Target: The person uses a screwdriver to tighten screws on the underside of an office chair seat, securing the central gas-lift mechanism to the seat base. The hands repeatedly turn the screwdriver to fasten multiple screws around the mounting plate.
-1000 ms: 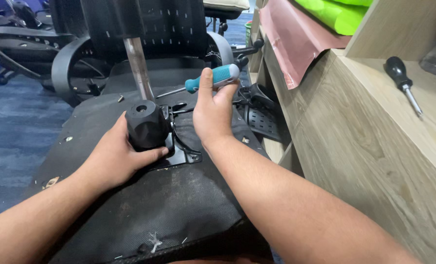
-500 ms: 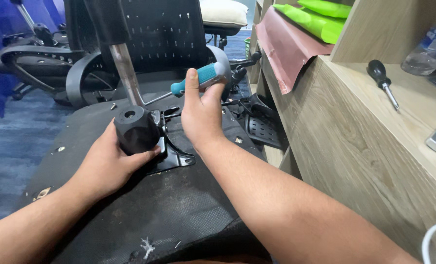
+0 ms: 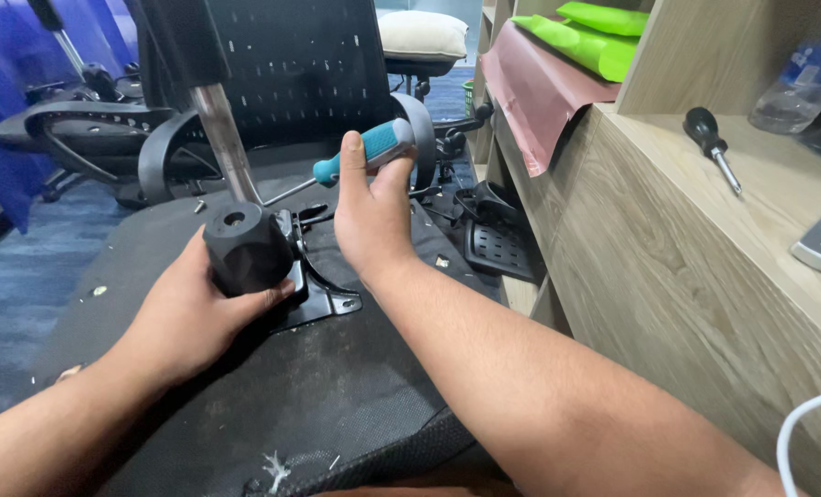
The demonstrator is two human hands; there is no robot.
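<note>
Right hand closed around teal-handled screwdriver, shaft angled down-left toward metal bracket on upturned black chair seat; left hand gripping black faceted knob beside chrome post; second screwdriver lying well apart on wooden surface.

the knob sits at centre left of the frame on the chair underside, in the left hand. the right hand is just right of it, holding the screwdriver above. the shelf fills the right side, with a second screwdriver on it at upper right.
</note>
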